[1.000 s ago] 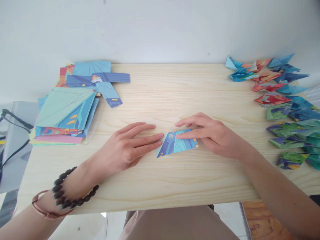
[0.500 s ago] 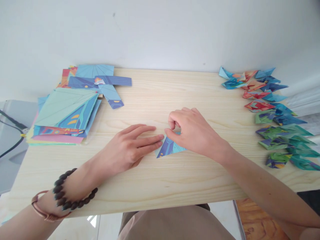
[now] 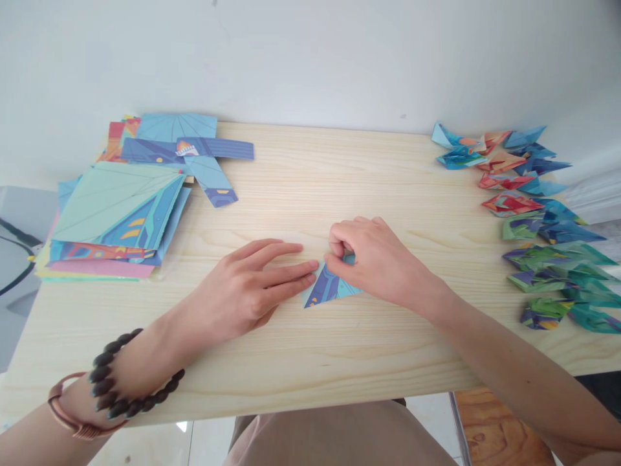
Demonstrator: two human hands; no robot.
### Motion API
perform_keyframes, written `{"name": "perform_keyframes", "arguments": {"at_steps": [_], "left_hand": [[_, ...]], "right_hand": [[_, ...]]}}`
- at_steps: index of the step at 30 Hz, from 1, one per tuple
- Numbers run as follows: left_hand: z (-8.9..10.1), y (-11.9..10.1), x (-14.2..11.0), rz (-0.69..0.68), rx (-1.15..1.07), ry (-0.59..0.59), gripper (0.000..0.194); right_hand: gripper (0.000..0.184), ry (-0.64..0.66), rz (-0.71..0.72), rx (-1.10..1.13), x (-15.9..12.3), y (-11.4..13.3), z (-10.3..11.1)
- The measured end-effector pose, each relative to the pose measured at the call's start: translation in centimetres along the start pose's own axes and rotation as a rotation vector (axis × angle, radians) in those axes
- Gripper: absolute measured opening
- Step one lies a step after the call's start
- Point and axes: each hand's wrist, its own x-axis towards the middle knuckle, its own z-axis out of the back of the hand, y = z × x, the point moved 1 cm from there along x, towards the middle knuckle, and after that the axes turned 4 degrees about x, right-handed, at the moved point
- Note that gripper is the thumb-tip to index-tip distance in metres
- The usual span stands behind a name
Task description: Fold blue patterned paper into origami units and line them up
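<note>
A small folded piece of blue origami paper (image 3: 334, 288) lies on the table in front of me, a pointed corner towards me. My left hand (image 3: 252, 285) rests flat with its fingers stretched out, the fingertips at the paper's left edge. Over the upper right of the paper, my right hand (image 3: 371, 259) is curled, with thumb and index finger close together on it. That hand hides part of the paper.
To the left is a stack of patterned paper sheets (image 3: 116, 204), with cut blue paper strips (image 3: 220, 178) behind it. Several folded paper figures (image 3: 512, 204) stand in rows on the right. A pale wall (image 3: 310, 58) borders the wooden table (image 3: 291, 362) at the back.
The right hand has shifted slightly down over the paper, its thumb a little further right. The left hand stays put. My view has tilted slightly.
</note>
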Motion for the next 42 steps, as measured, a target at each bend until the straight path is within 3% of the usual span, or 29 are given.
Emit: {"name": "perform_keyframes", "arguments": {"at_steps": [42], "left_hand": [[-0.02,0.08,-0.09,0.034,-0.069,0.01,0.048]], "right_hand": [[0.014,-0.05,-0.093,0.03,-0.38,-0.74,0.45]]}}
